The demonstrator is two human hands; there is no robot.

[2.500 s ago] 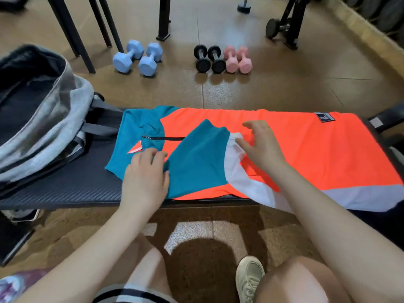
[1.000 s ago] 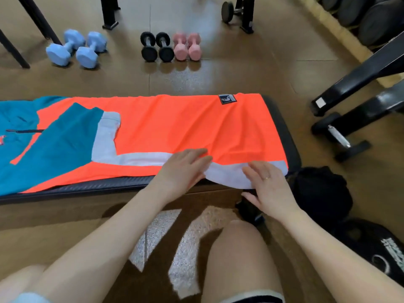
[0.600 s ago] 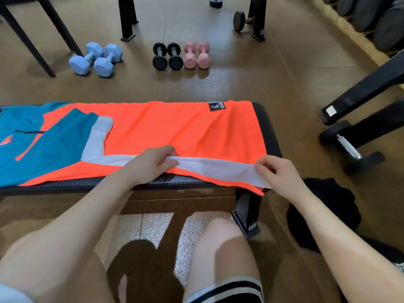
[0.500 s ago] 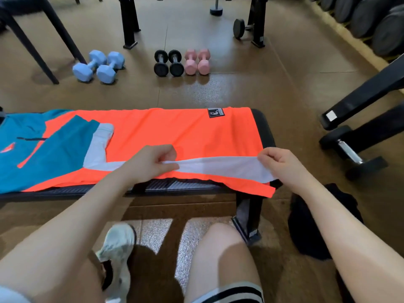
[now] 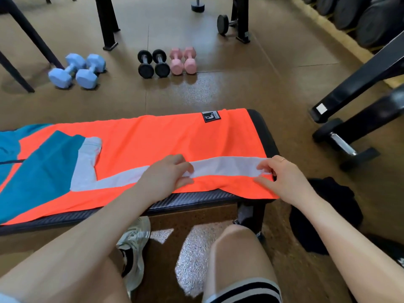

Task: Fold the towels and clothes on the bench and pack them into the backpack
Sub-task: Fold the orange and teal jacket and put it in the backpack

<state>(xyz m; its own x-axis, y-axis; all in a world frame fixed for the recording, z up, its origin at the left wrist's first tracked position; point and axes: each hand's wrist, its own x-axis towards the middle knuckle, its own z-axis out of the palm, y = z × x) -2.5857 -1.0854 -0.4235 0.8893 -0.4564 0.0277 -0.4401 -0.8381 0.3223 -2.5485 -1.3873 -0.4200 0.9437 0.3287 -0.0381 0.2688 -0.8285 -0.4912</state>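
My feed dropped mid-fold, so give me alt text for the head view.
Both hands, left hand and right hand, pinch the white-striped near edge of an orange towel spread on a black bench. Blue, black and pink dumbbells lie on the floor beyond.

On the far brown floor [image 5: 218, 90] lie two light-blue hex dumbbells [image 5: 76, 71], two small black dumbbells [image 5: 153, 63] and two pink dumbbells [image 5: 183, 61] side by side. A crumpled black cloth [image 5: 328, 215] lies near right, on the floor.
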